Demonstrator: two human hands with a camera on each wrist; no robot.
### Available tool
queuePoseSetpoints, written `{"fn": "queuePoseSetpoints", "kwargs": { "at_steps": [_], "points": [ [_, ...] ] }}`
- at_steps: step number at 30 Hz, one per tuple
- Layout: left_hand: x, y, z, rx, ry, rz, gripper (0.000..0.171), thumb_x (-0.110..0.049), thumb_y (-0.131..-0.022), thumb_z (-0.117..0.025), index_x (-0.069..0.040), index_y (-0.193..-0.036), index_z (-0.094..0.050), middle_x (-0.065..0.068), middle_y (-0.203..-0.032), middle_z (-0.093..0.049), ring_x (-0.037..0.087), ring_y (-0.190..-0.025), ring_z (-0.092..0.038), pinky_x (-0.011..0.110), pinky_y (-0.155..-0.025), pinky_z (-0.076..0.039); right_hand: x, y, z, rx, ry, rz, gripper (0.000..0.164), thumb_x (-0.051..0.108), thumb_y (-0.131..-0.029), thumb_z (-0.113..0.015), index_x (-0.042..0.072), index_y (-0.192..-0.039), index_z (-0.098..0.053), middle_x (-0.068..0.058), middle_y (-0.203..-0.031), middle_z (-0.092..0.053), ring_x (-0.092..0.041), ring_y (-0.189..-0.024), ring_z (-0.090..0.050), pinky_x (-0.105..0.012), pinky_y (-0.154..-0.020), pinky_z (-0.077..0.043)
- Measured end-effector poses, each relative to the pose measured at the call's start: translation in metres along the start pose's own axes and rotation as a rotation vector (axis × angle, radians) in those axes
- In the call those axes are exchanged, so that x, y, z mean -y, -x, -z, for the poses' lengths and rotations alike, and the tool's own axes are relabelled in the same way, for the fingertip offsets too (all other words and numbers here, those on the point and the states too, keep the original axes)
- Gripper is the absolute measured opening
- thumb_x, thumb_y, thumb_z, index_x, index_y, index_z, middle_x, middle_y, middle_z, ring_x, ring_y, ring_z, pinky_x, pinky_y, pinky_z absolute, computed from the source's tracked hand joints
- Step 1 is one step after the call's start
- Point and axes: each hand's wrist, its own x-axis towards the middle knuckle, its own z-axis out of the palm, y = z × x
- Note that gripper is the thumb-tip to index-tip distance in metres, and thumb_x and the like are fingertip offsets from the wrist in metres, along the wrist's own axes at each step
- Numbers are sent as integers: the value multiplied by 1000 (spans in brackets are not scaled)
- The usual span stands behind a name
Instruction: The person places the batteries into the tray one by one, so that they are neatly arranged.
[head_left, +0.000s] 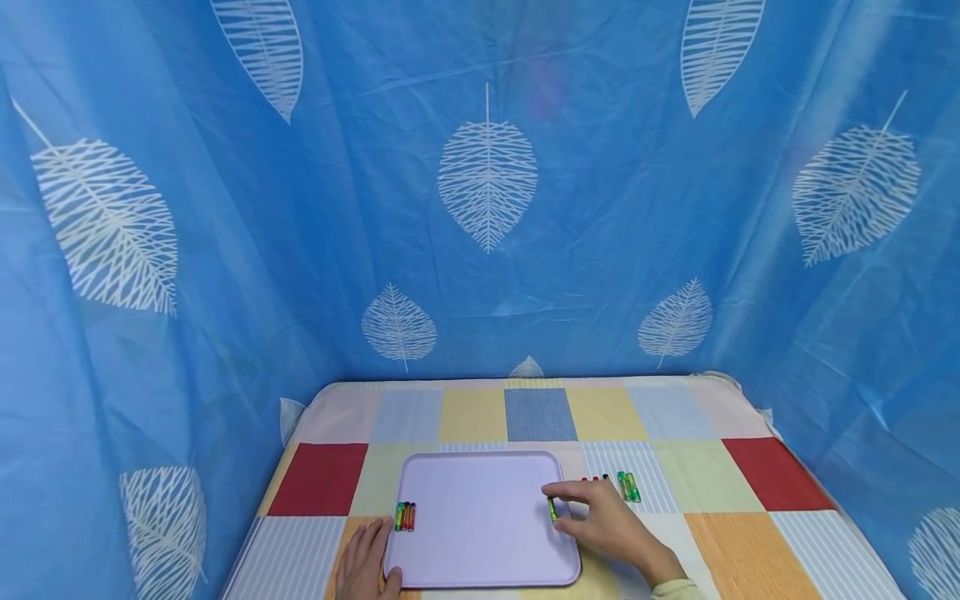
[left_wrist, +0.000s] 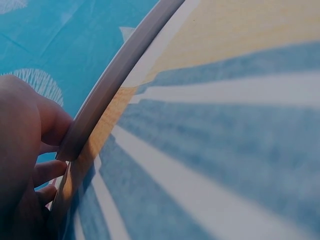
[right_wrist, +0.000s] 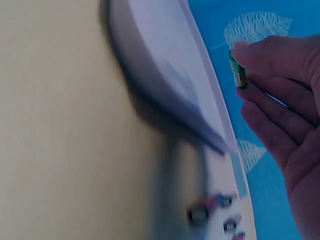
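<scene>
My right hand (head_left: 606, 521) is over the right side of the lilac tray (head_left: 480, 533). It pinches a green battery (right_wrist: 238, 70) by its ends between thumb and finger, with the other fingers loosely extended. At the tray's front left corner rests my left hand (head_left: 363, 562). Its fingers lie fairly straight along the left side, and in the left wrist view the thumb (left_wrist: 52, 122) touches the tray's rim (left_wrist: 112, 75). Several batteries (head_left: 405, 517), green and red, stand side by side in a row on the tray's left edge area.
Right of the tray, partly behind my right hand, several more batteries (head_left: 628, 487) lie on the patchwork cloth (head_left: 750, 542); green ones show fully, red and dark ends only partly. Blue curtains (head_left: 480, 308) with white leaf prints enclose the table on the back and sides.
</scene>
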Motion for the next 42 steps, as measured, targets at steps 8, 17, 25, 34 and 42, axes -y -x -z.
{"fn": "queuePoseSetpoints", "kwargs": {
  "at_steps": [8, 17, 25, 34, 42],
  "points": [
    [0, -1, 2, 8, 10, 0, 69, -13, -90, -68, 1, -156, -54, 29, -162, -49, 56, -154, -30, 83, -123, -20, 11, -22, -24, 11, -28, 19, 42, 10, -89, -87, 7, -130, -80, 0, -128, -82, -20, -116, -79, -37, -102, -65],
    [0, 0, 1, 11, 5, -4, 69, -14, -90, -67, 2, -156, -54, 29, -162, -49, 56, -154, -30, 83, -123, -21, 31, -42, -48, 33, -111, 8, 43, 10, -91, -86, 5, -133, -78, -1, -132, -80, -21, -121, -77, -37, -106, -63],
    [3, 1, 0, -22, 15, -31, 68, -13, -89, -68, 1, -155, -55, 28, -161, -50, 55, -153, -31, 84, -120, -23, 48, -63, -71, 2, -136, 41, 42, 7, -90, -86, 4, -131, -79, -2, -130, -81, -21, -119, -78, -35, -104, -63],
    [2, 0, -1, -17, 5, -17, 69, -12, -88, -68, 1, -154, -56, 28, -160, -51, 55, -153, -32, 84, -121, -22, 63, -86, -102, 14, -182, 56, 43, 5, -88, -87, 2, -130, -79, -5, -128, -81, -19, -119, -77, -32, -104, -63],
    [1, -2, 1, 15, 5, 4, 69, -12, -90, -69, 1, -156, -54, 28, -162, -49, 56, -155, -30, 84, -123, -19, 75, -99, -132, 45, -200, 54, 43, 5, -89, -87, 4, -131, -79, -2, -129, -81, -15, -119, -76, -29, -104, -62]
  ]
}}
